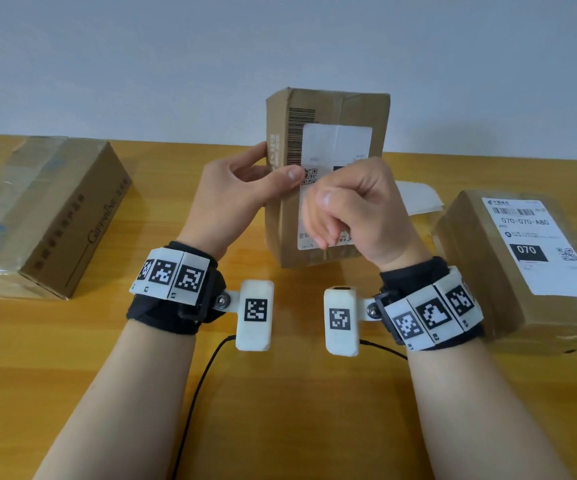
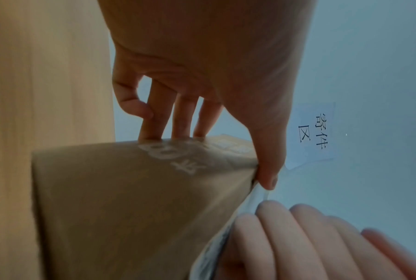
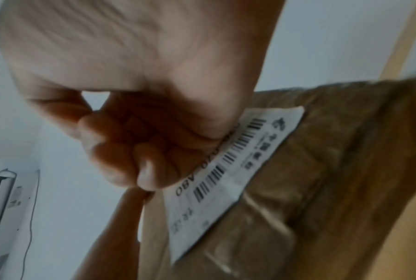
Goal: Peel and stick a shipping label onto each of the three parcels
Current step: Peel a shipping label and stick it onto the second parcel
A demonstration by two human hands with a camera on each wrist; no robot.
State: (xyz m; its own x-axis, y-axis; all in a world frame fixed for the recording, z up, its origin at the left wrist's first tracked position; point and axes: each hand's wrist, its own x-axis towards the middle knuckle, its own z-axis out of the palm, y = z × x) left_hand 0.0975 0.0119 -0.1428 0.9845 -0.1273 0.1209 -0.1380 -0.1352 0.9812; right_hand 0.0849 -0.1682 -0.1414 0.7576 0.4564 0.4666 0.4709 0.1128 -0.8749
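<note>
The middle parcel [image 1: 328, 109], a brown cardboard box, stands upright on end. My left hand [image 1: 269, 180] grips its left edge, thumb on the front and fingers behind [image 2: 154, 121]. A white shipping label [image 1: 337, 140] lies on the parcel's front face, printed side out. My right hand [image 1: 332, 216] is curled into a loose fist in front of the label's lower half, knuckles and fingertips against it, holding nothing. In the right wrist view the fist [image 3: 130, 147] sits beside the label's barcode [image 3: 228, 174]. The right parcel [image 1: 481, 271] carries a label [image 1: 540, 244]. The left parcel [image 1: 48, 216] shows none.
A white sheet of backing paper [image 1: 418, 197] lies on the wooden table [image 1: 280, 410] behind my right hand. A black cable [image 1: 193, 393] runs across the table toward me. A pale wall with a printed sign [image 2: 312, 132] stands behind the table.
</note>
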